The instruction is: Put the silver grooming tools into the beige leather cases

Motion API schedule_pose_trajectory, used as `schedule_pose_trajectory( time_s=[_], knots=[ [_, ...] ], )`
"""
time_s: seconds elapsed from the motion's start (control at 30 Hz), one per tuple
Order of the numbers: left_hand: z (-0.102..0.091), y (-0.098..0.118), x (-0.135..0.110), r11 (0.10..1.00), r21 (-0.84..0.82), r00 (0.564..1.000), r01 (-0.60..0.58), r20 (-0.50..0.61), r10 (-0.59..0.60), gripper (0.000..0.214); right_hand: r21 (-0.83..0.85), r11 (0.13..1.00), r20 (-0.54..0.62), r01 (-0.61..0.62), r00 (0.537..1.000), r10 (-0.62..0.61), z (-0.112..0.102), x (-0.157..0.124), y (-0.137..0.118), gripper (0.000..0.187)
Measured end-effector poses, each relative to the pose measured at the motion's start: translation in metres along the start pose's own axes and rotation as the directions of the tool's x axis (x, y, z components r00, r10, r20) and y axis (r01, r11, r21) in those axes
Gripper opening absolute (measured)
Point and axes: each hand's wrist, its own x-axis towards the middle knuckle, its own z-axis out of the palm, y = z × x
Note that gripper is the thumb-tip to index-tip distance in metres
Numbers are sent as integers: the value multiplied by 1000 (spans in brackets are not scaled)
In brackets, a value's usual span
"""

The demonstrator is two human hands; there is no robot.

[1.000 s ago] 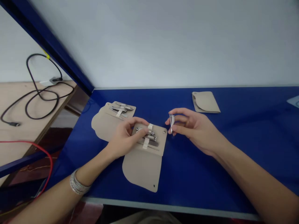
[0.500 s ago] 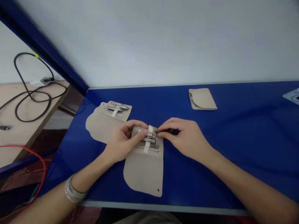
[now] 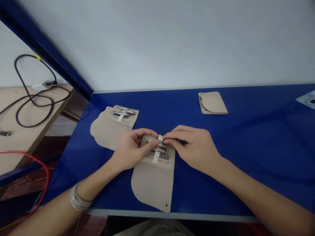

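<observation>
- Head view, looking down on a glossy blue table; both hands meet at centre.
- Left hand: curled over an open beige case, fingertips at steel nail clippers held in the case. Whether it grips anything cannot be told. A beaded bracelet circles the wrist.
- Right hand: narrow pinch closing on a cream strap at the case's upper edge. A dark item under the fingers is too hidden to name.
- Case position: flat at centre, flap toward the lower edge.
- Risk (judged): the strap is short and narrow, so it could slip from the pinch. A hard tug could slide the case on the smooth surface or loosen the clippers.
- Surface: a second open case, holding clippers, at upper left; a folded case at upper right.
- Room: a wooden shelf with a black cable at left; a red wire at lower left; a white wall above.
</observation>
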Motion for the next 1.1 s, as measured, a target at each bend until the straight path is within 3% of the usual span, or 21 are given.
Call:
schedule_pose_trajectory(
  time_s=[0.2,0.37,0.7,0.93,1.1],
  knots=[
    [-1,3,-1,1000,10,999,27,19,-27,28,75,997,-6,-18,1000,18,3,-1,0,17],
    [-2,6,1,992,-46,993,115,46,-113,29,102,993,-32,64,998,-61,8,-3,2,19],
    [3,-3,2,995,21,991,102,-95,-100,25,102,991,-56,82,995,-77,15,-10,4,22],
    [6,-1,2,986,-100,990,133,-22,-136,28,187,974,-82,-129,986,146,18,-2,-3,12],
    [7,-2,3,976,-165,990,142,-1,-144,29,219,971,17,-100,995,98,10,-1,-1,16]
  ],
)
